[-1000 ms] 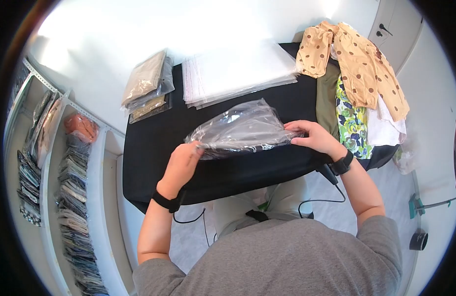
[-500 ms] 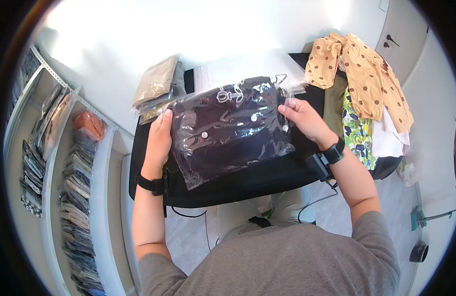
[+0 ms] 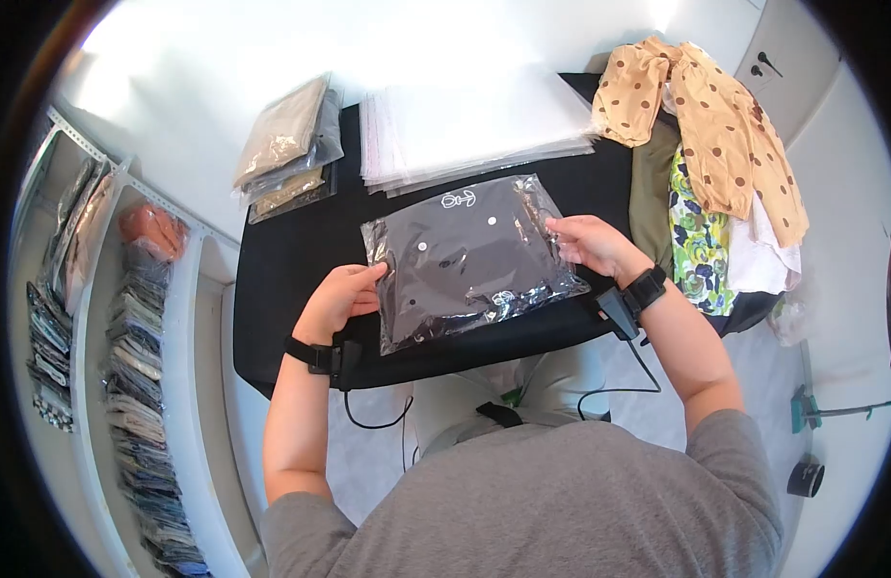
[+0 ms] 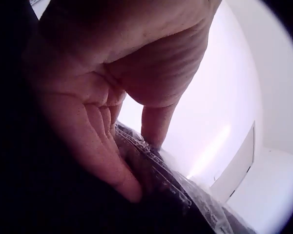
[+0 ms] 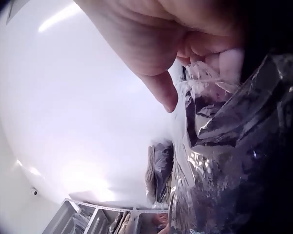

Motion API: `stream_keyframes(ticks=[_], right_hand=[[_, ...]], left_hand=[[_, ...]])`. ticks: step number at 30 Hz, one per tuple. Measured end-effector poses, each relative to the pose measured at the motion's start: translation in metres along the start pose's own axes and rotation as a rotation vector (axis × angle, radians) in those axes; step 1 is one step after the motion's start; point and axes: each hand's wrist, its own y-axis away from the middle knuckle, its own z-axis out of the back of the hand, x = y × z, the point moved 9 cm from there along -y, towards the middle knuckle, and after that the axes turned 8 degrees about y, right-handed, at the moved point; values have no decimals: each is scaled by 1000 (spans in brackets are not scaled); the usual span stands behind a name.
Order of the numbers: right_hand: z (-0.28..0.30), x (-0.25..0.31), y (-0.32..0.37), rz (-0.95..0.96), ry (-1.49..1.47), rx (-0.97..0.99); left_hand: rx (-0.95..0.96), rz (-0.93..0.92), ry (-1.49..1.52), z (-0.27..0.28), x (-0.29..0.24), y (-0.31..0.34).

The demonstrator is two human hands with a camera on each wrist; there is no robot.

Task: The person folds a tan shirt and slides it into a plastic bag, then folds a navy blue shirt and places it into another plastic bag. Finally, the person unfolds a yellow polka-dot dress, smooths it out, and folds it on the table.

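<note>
A folded dark garment in a clear plastic bag lies nearly flat, low over the black tabletop. It bears a small white print near its far edge and pale round dots that look like buttons. My left hand pinches the bag's left edge, thumb on top; in the left wrist view the thumb and fingers of the left hand straddle the plastic edge. At the opposite edge my right hand pinches the bag, its thumb above and fingers beneath. Crinkled plastic shows by the right hand in the right wrist view.
Behind the bag lies a stack of clear plastic bags. Packed garments are piled at the back left. Loose clothes, with a polka-dot garment on top, cover the table's right end. Shelves of bagged clothes stand on the left.
The bag has turned from its clear, crumpled side to the side with the print and dots, tilted up half a second ago. Both hands have since lowered it flatter and nearer the table.
</note>
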Motion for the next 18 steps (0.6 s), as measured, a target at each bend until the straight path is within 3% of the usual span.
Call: stream_keyframes(ticks=[2,4,9,11,15,18], right_hand=[[-6,-1,-4,-6,51,49],[2,-5,-8,-18,159,-56],[12,-8,-5,10,35,-98],[35,19,20,209,184,-510],[27,16,21,111,539,-429],[17,18,17,171,779,-455]], left_hand=[[-52,-34,-30,-2,-2,1],[-59,-44,-53,2,2,-2],[-90,-69,-108,-6,-6,6],[-124,-74,-110,-3,-5,7],[-136,-64,-137,-3,-6,6],[-141,-51,-131,0,-2,3]])
